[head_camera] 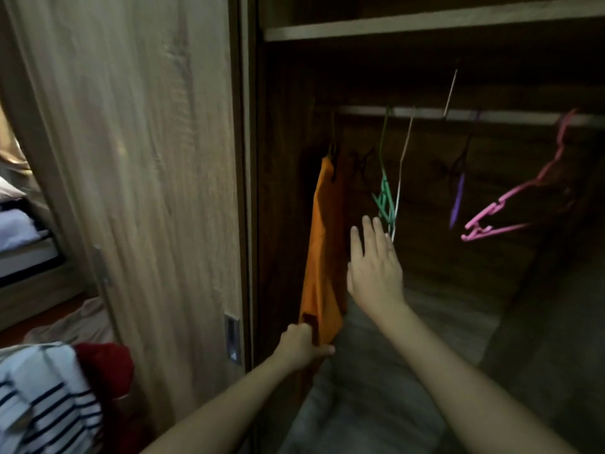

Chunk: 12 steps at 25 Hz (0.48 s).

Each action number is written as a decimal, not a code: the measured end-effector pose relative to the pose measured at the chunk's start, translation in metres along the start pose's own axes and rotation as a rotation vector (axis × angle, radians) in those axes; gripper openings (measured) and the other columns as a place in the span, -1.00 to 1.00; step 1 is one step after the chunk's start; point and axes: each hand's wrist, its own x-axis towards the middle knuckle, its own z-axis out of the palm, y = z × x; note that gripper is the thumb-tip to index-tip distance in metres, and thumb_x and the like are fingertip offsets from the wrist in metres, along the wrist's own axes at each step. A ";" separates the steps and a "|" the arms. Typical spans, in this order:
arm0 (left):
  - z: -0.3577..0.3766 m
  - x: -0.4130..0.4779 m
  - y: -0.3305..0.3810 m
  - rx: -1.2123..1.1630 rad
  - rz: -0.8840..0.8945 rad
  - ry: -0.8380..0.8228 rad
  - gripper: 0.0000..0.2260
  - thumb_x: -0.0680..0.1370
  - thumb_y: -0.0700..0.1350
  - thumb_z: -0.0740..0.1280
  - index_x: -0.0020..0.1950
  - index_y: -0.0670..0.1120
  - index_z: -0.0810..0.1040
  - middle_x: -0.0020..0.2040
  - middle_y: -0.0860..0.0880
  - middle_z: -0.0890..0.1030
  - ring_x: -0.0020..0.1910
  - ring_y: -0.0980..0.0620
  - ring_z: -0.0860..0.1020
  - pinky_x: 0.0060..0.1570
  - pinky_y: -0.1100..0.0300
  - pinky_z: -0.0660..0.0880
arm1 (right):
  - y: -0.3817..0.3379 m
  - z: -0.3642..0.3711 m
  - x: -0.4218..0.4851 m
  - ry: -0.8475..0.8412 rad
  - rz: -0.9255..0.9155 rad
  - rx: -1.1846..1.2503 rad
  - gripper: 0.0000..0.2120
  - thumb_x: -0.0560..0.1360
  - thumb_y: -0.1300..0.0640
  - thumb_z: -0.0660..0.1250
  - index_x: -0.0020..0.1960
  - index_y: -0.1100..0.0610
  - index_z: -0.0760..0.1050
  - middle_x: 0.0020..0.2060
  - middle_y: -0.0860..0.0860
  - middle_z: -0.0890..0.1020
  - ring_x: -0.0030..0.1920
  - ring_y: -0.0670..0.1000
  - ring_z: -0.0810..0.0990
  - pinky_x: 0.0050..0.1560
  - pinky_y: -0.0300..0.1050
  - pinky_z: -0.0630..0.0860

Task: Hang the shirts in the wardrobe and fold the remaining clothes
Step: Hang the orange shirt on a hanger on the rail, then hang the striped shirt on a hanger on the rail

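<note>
An orange shirt point(322, 257) hangs from the rail point(425, 113) at the far left of the open wardrobe. My left hand point(302, 347) grips its bottom hem. With fingers straight, my right hand point(373, 267) reaches up just right of the shirt, its fingertips near a green hanger point(383, 199) and a pale hanger point(403, 178). A purple hanger point(458, 198) and a pink hanger point(510, 211) dangle further right on the rail, the pink one swung out at an angle.
The wooden wardrobe door point(137, 178) stands at the left. A pile with a striped garment point(49, 404) and a red one point(104, 365) lies at the lower left. A shelf point(425, 24) runs above the rail. The wardrobe floor point(425, 322) lies below my arms.
</note>
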 end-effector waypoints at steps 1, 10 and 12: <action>-0.012 -0.006 -0.010 -0.003 0.033 0.003 -0.55 0.39 0.24 0.38 0.01 -0.11 0.54 -0.05 -0.06 0.64 -0.09 -0.01 0.63 0.03 0.03 0.58 | -0.014 -0.004 0.001 0.019 -0.019 0.021 -0.39 0.40 0.16 0.41 0.38 0.29 0.31 0.38 0.27 0.35 0.41 0.25 0.28 0.35 0.12 0.13; -0.113 -0.137 -0.188 0.294 -0.039 0.402 -0.72 0.55 -0.10 0.17 0.18 -0.14 0.54 0.04 -0.17 0.64 0.04 -0.21 0.58 -0.02 0.03 0.49 | -0.241 0.028 -0.019 -0.230 -0.272 0.464 -0.52 0.49 0.12 0.17 0.36 0.28 0.36 0.33 0.24 0.43 0.38 0.22 0.35 0.30 0.14 0.39; -0.129 -0.175 -0.248 0.332 -0.041 0.523 -0.65 0.51 -0.09 0.13 0.15 -0.19 0.57 0.04 -0.21 0.64 -0.02 -0.21 0.61 -0.10 0.02 0.55 | -0.307 0.040 -0.023 -0.346 -0.335 0.567 -0.49 0.50 0.07 0.06 0.38 0.27 0.34 0.36 0.23 0.40 0.40 0.21 0.31 0.34 0.10 0.33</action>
